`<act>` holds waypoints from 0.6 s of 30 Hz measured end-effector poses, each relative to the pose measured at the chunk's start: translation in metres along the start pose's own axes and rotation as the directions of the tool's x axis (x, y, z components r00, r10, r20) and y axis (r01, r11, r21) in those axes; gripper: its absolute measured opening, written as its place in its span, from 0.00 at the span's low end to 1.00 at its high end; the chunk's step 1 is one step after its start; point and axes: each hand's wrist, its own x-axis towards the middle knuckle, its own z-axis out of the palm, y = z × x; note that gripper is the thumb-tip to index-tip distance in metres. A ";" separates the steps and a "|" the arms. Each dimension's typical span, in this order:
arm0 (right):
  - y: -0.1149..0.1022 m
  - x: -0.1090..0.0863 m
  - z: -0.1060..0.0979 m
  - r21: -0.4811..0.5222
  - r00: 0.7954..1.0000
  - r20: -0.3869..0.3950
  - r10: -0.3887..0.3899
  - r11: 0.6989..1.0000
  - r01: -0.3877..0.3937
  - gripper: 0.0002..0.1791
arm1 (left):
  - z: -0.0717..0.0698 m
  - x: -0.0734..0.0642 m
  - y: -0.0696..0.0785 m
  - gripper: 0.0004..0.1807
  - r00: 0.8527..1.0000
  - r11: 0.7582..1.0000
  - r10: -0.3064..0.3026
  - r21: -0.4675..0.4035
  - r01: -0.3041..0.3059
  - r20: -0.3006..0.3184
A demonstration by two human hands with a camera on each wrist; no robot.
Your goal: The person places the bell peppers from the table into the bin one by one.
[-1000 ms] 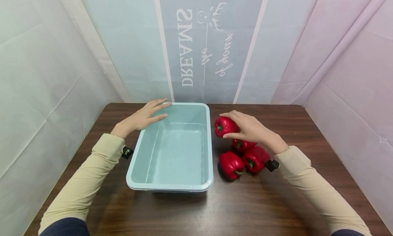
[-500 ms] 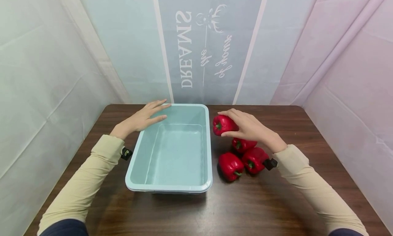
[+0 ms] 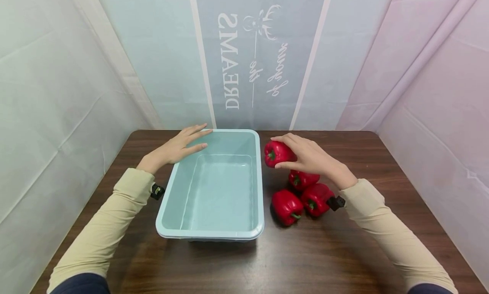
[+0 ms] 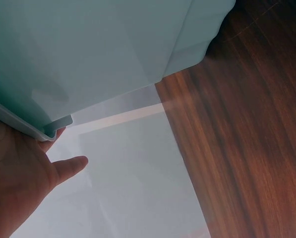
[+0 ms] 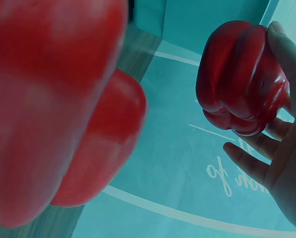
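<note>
My right hand [image 3: 309, 156] grips a red bell pepper [image 3: 279, 153] between thumb and fingers, just right of the light blue plastic tub [image 3: 210, 234]. In the right wrist view this bell pepper [image 5: 234, 79] shows clear of the table. Beneath and nearer me lie three more red bell peppers: one partly under the hand [image 3: 303, 180], one at right [image 3: 316, 198], one at left [image 3: 286, 205]. My left hand [image 3: 175, 146] rests at the tub's back left rim with fingers spread and fairly straight. From the left wrist, the thumb [image 4: 71, 168] shows outside, below the rim.
The tub's inside shows only its bare floor. A dark wood table [image 3: 305, 260] carries everything. Pale cloth hangs on the left [image 3: 49, 94], right and back sides, the back one with printed lettering. A small black camera [image 3: 336, 203] sits on my right wrist, close to the peppers.
My right hand has raised the held bell pepper slightly, up and a little left toward the tub. The left hand stays on the rim, and the other peppers lie as before.
</note>
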 end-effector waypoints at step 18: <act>-0.002 -0.002 0.001 -0.007 1.000 -0.020 -0.010 1.000 0.010 0.40 | 0.004 -0.003 0.002 0.29 1.000 1.000 0.016 0.006 -0.016 -0.018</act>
